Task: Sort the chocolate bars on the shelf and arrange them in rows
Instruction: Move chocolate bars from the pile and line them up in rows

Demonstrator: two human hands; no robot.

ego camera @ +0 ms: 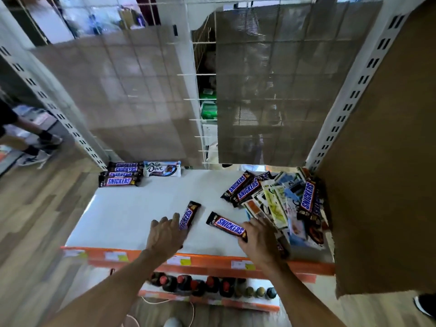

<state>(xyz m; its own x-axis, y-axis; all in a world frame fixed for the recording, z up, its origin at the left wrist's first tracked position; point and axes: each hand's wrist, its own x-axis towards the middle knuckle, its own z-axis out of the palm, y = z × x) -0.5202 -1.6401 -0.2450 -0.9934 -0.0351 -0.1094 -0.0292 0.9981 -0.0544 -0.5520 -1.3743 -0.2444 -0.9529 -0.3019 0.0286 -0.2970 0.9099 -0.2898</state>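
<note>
On the white shelf, near its front edge, our left hand lays fairly straight fingers on the near end of the left bar, a Snickers, gripping nothing. Our right hand covers the near end of the right bar; whether it pinches that bar we cannot tell. A mixed pile lies at the right. A sorted stack and a Dove bar sit at the back left. We judge the bars light, fairly stiff and slick in their wrappers, best pinched across the middle by the long edges.
</note>
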